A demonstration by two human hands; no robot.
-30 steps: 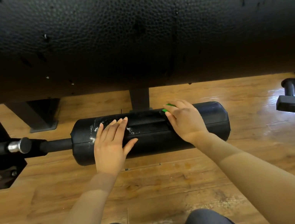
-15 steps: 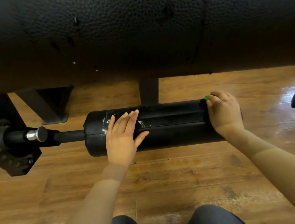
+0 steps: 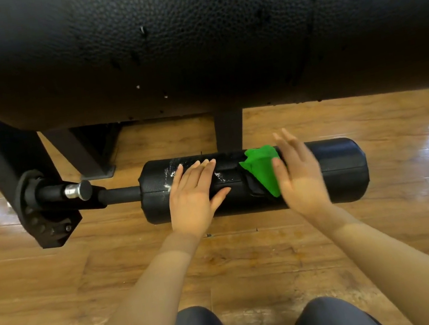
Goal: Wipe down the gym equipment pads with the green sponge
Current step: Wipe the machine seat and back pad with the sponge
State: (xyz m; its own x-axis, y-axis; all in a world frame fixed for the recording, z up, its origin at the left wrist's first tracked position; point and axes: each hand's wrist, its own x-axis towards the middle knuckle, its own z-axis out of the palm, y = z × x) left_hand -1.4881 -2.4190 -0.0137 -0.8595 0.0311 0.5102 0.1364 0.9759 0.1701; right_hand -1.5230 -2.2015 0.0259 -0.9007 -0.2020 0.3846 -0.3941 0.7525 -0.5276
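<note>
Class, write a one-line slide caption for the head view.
Left hand flat on the black roller pad, right hand beside the green sponge.

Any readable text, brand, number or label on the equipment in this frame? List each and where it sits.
None: no readable text on the large black textured pad, the black roller pad, the green sponge or the black metal frame. White marks on the roller are smears, not letters.

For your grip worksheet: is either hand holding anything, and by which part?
Nothing is gripped. The left hand lies flat on the roller pad; the right hand touches the sponge, fingers straight.
</note>
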